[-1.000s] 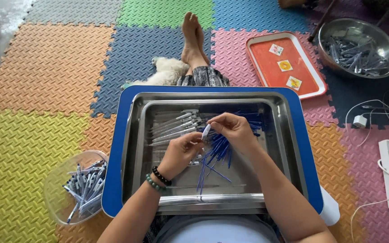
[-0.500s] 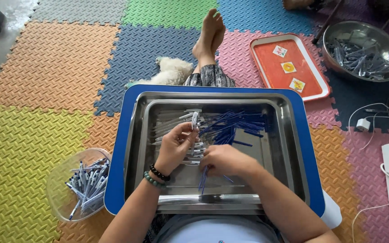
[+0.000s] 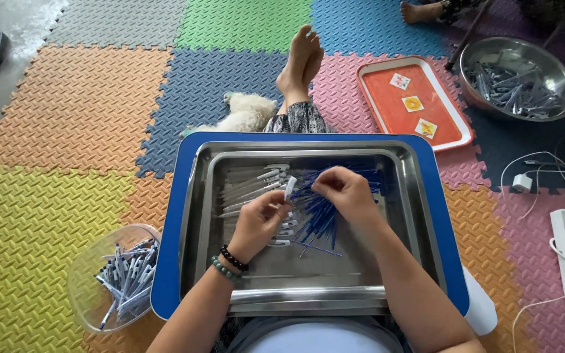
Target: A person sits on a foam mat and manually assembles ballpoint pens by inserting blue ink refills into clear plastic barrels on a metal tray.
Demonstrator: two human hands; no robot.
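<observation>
- Left hand (image 3: 259, 219) pinches a white pen barrel (image 3: 290, 188); right hand (image 3: 346, 193) closes on a blue refill (image 3: 313, 196) at its 9 o'clock.
- Loose barrels (image 3: 250, 186) and refills (image 3: 322, 219) fill the steel tray (image 3: 308, 297), so much remains.
- Finished pens (image 3: 129, 278) lie in the clear bowl (image 3: 83, 294) at 8 o'clock.

Materials and finishes — work area

Steel tray (image 3: 308, 295): brushed metal, dull sheen. Blue tray (image 3: 170, 242) beneath: smooth glossy plastic. Floor mats (image 3: 47, 216): matt foam, embossed tread texture. Clear bowl (image 3: 81, 274): transparent plastic. Round bowl (image 3: 560, 68): polished metal — orange tray (image 3: 380, 104): glossy plastic.
</observation>
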